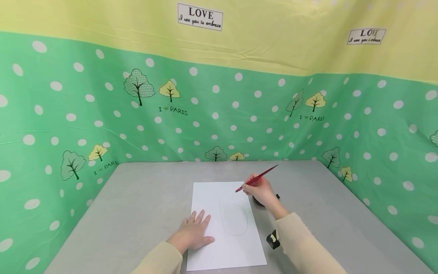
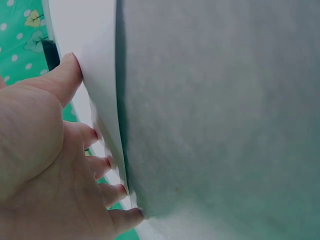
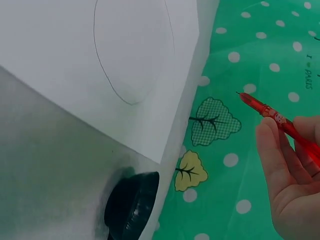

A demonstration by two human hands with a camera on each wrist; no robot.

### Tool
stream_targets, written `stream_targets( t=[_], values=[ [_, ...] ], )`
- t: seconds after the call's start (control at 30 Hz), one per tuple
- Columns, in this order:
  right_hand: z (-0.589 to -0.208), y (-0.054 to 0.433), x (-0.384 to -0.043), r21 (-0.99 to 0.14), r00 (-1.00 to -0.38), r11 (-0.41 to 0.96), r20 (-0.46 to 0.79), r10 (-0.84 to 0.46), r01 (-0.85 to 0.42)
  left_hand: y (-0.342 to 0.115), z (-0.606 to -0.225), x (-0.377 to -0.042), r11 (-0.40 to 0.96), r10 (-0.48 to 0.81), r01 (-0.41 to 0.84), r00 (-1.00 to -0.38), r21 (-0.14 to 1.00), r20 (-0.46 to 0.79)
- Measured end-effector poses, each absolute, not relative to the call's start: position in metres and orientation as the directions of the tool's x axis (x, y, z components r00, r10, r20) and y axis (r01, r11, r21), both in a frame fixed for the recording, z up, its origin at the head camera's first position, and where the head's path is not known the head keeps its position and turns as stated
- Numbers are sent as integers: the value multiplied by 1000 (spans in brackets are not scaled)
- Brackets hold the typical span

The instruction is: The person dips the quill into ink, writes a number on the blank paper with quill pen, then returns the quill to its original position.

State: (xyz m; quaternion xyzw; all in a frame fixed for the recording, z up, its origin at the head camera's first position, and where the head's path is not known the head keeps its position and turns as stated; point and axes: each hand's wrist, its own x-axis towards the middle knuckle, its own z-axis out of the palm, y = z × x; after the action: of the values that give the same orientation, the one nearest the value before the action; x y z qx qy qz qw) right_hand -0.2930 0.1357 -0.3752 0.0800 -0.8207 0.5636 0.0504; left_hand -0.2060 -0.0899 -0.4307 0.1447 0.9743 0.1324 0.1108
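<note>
A white sheet of paper (image 1: pixel 212 251) lies on the grey table, with a thin rounded outline (image 1: pixel 234 234) drawn on its right half. My left hand (image 1: pixel 195 233) rests on the sheet's left edge, fingers spread; the left wrist view shows its fingertips (image 2: pixel 118 191) along the paper's edge. Above the sheet's upper right, my right hand (image 1: pixel 261 189) pinches a slim red pen (image 1: pixel 259 176) between thumb and fingers. The pen's long tail points up and to the right. In the right wrist view, the pen's fine tip (image 3: pixel 242 95) stands apart from the paper.
A dark round object (image 1: pixel 259 203) sits beside the sheet's right edge, partly hidden by my right hand. Closer to me is a small black object (image 1: pixel 273 240), partly behind the right sleeve. Green and yellow printed cloth (image 1: pixel 219 95) hangs around the table.
</note>
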Motion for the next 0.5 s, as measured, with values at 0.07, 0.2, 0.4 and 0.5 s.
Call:
stream_targets(
  t=[0.07, 0.2, 0.4, 0.5],
  values=[
    [-373, 140, -293, -911, -980, 362, 187, -71, -200, -90, -430, -206, 922, 314, 255, -933, 290, -176],
    [-372, 149, -296, -912, -978, 356, 196, -65, -206, -90, -432, -206, 922, 316, 259, -932, 286, -176],
    [-371, 161, -297, -924, -978, 321, 204, -41, -206, -90, -432, -207, 923, 314, 255, -933, 290, -179],
    [-371, 166, -298, -932, -981, 308, 193, -26, -191, -90, -432, -206, 923, 312, 253, -933, 290, -181]
  ],
)
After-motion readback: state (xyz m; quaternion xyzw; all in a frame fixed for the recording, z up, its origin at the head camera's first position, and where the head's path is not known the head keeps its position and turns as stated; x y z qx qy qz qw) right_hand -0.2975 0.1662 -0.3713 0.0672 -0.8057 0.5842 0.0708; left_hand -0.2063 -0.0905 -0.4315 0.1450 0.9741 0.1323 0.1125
